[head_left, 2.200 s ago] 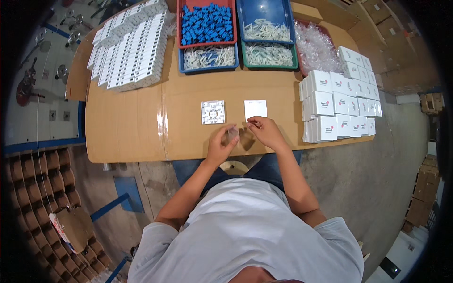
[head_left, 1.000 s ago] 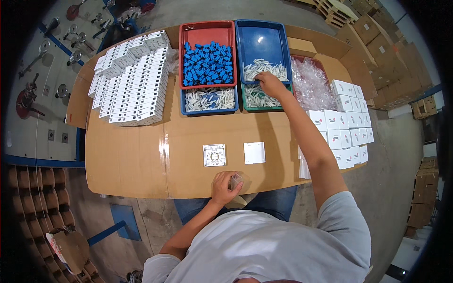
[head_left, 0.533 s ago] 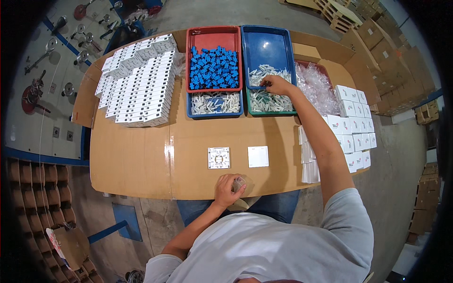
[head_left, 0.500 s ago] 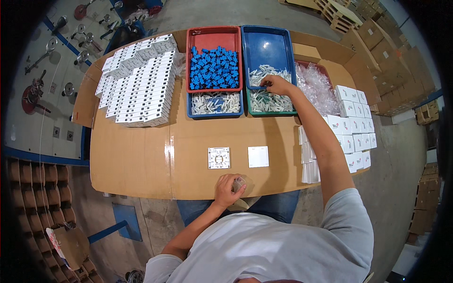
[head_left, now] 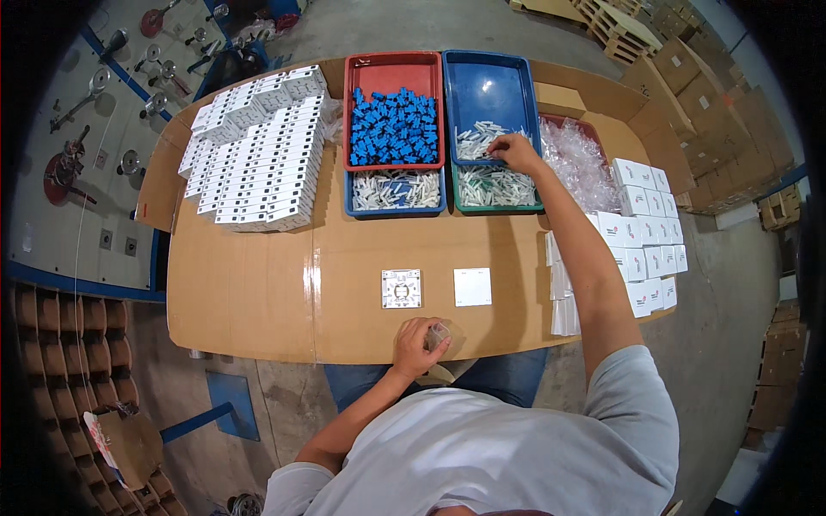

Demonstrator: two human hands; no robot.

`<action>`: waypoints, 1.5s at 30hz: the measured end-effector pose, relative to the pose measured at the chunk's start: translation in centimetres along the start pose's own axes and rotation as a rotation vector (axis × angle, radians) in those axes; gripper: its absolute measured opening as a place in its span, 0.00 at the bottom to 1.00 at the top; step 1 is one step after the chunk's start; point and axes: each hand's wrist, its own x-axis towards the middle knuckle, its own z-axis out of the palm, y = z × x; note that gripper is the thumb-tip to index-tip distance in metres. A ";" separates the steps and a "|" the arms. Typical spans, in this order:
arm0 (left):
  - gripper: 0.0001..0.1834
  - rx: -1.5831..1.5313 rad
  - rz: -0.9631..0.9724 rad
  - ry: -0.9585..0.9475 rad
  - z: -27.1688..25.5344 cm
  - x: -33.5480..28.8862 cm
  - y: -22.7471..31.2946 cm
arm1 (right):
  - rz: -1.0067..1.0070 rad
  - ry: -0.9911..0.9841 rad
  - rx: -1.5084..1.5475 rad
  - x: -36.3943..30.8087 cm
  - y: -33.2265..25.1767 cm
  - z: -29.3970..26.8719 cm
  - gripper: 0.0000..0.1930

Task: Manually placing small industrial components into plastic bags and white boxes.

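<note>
At the table's front edge my left hand (head_left: 416, 348) is closed around a clear plastic bag (head_left: 443, 337). My right hand (head_left: 516, 154) reaches far forward to the front rim of the upper blue tray (head_left: 486, 86). Its fingers are bent together beside the small white plastic pieces (head_left: 476, 139) there; anything between the fingertips is too small to make out. Between me and the trays lie a square white frame with a round centre (head_left: 401, 289) and, to its right, a flat square white plate (head_left: 472, 286).
A red tray (head_left: 394, 70) holds blue parts; blue and green trays (head_left: 499, 209) below hold more white pieces. White boxed units (head_left: 258, 163) stand stacked at left, small white cartons (head_left: 641, 228) at right. Clear bags (head_left: 575, 163) fill another red tray. Cardboard walls (head_left: 602, 84) border the table's back.
My right hand has shifted slightly right at the tray, its fingers drawn closer together. The left hand keeps its hold on the bag. The whole view has shifted very slightly.
</note>
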 end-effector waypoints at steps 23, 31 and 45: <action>0.26 -0.377 -0.176 0.062 -1.1 1.7 0.0 | 0.185 -0.123 0.255 -24.0 -19.2 16.4 0.07; 0.24 -0.312 -0.063 0.107 -0.9 1.8 0.2 | 0.147 -0.198 0.235 -24.7 -20.3 18.2 0.07; 0.36 -1.896 -0.775 -0.531 -2.4 1.7 -4.5 | 0.182 0.008 0.221 -21.5 -16.5 16.9 0.10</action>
